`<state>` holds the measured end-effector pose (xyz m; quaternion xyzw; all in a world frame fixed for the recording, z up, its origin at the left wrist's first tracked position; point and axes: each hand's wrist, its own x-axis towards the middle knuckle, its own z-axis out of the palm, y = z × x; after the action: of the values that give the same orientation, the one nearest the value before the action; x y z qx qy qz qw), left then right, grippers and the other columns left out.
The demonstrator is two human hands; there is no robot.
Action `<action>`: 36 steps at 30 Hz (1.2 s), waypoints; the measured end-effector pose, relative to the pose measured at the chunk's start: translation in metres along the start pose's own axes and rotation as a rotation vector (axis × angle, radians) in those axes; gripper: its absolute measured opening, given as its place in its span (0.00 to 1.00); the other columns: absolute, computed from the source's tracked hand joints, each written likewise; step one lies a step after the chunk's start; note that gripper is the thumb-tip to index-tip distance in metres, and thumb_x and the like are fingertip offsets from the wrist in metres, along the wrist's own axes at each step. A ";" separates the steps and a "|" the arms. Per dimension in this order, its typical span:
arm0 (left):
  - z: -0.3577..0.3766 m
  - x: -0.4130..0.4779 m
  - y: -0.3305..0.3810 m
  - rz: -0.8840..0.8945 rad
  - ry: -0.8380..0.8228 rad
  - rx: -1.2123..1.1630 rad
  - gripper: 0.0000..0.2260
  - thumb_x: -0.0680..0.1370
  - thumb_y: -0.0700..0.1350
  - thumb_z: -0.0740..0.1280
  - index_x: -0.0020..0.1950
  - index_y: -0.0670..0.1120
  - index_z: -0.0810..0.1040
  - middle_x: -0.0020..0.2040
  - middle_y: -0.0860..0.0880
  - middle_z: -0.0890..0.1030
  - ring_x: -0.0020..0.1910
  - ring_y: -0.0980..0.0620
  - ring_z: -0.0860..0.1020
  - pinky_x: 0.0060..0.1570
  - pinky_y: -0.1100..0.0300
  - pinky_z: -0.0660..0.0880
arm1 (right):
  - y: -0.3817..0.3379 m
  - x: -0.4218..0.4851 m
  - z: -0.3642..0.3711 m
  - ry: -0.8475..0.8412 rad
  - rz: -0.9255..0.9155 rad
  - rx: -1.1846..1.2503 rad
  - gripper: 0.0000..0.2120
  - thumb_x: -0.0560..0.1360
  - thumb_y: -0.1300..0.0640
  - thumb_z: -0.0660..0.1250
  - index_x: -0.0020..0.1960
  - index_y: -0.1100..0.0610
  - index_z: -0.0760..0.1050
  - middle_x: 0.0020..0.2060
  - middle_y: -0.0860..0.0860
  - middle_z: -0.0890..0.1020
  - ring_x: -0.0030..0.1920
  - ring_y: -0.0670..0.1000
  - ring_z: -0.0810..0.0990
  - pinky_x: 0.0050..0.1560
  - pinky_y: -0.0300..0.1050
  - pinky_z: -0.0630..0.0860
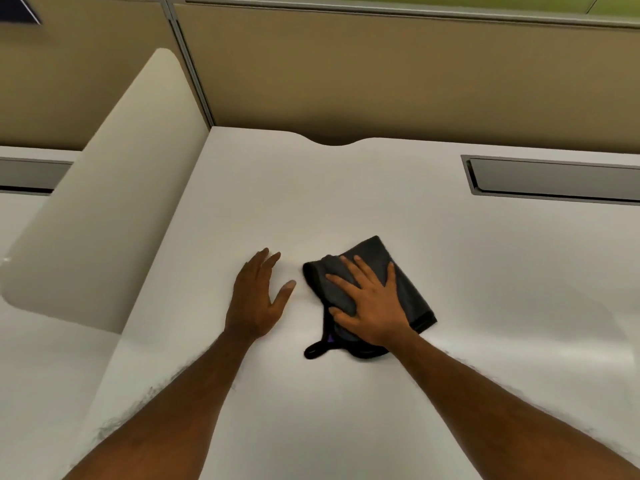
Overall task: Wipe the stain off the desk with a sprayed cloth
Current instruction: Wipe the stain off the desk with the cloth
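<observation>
A folded dark grey cloth with a black hanging loop lies on the white desk, near the middle. My right hand presses flat on the cloth with fingers spread and straight. My left hand rests flat on the bare desk just left of the cloth, fingers straight, holding nothing. No stain shows on the desk surface; any mark under the cloth is hidden. No spray bottle is in view.
A white rounded divider panel stands along the desk's left side. A grey cable tray slot is set into the desk at the back right. Tan partition walls close off the back.
</observation>
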<state>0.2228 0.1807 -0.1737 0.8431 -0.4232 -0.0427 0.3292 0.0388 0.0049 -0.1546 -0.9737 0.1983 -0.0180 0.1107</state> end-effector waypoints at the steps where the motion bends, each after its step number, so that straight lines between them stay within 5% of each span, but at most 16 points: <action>1: -0.002 -0.005 -0.001 0.021 -0.031 0.110 0.33 0.77 0.66 0.55 0.75 0.48 0.66 0.76 0.45 0.66 0.77 0.46 0.62 0.76 0.44 0.57 | 0.009 -0.006 -0.003 0.000 0.038 -0.010 0.31 0.73 0.30 0.53 0.75 0.37 0.59 0.79 0.45 0.54 0.79 0.50 0.47 0.69 0.76 0.39; 11: -0.023 -0.039 -0.015 -0.093 -0.271 0.516 0.39 0.72 0.75 0.44 0.79 0.60 0.47 0.82 0.53 0.45 0.80 0.42 0.41 0.71 0.28 0.40 | 0.000 0.017 -0.001 -0.073 0.350 -0.095 0.44 0.65 0.19 0.42 0.76 0.36 0.48 0.79 0.53 0.47 0.78 0.58 0.40 0.63 0.81 0.35; 15: -0.031 -0.043 -0.018 -0.094 -0.302 0.528 0.39 0.71 0.76 0.43 0.79 0.61 0.44 0.82 0.52 0.44 0.80 0.43 0.41 0.71 0.28 0.42 | -0.045 0.010 0.008 -0.123 0.147 -0.086 0.44 0.65 0.20 0.46 0.77 0.37 0.48 0.79 0.55 0.43 0.78 0.59 0.36 0.63 0.80 0.32; 21: -0.034 -0.044 -0.017 -0.083 -0.326 0.506 0.41 0.70 0.76 0.40 0.79 0.60 0.44 0.82 0.52 0.43 0.80 0.44 0.40 0.71 0.28 0.40 | -0.030 -0.081 0.018 -0.016 -0.154 -0.074 0.37 0.71 0.23 0.51 0.76 0.35 0.52 0.80 0.49 0.50 0.79 0.54 0.43 0.65 0.81 0.44; 25: -0.033 -0.047 -0.018 -0.073 -0.300 0.479 0.39 0.72 0.75 0.44 0.79 0.59 0.47 0.82 0.51 0.46 0.80 0.44 0.41 0.72 0.29 0.40 | 0.019 -0.092 -0.003 -0.044 0.045 -0.089 0.37 0.70 0.22 0.50 0.76 0.33 0.52 0.80 0.46 0.49 0.79 0.51 0.41 0.66 0.80 0.43; 30: -0.036 -0.047 -0.015 -0.053 -0.296 0.480 0.38 0.73 0.73 0.47 0.79 0.55 0.55 0.81 0.47 0.53 0.80 0.42 0.47 0.72 0.30 0.44 | -0.021 -0.068 0.000 -0.063 0.313 -0.066 0.42 0.67 0.19 0.43 0.76 0.36 0.50 0.80 0.52 0.47 0.79 0.56 0.39 0.66 0.76 0.31; 36: -0.041 -0.049 -0.010 -0.044 -0.227 0.401 0.40 0.74 0.73 0.40 0.75 0.50 0.65 0.77 0.44 0.63 0.78 0.41 0.58 0.72 0.33 0.51 | -0.078 -0.097 0.025 -0.045 -0.036 -0.041 0.39 0.70 0.23 0.51 0.76 0.37 0.53 0.80 0.53 0.47 0.78 0.58 0.39 0.64 0.81 0.38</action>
<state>0.2125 0.2419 -0.1577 0.8903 -0.4392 -0.0594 0.1043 -0.0191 0.1175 -0.1605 -0.9793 0.1786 0.0062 0.0951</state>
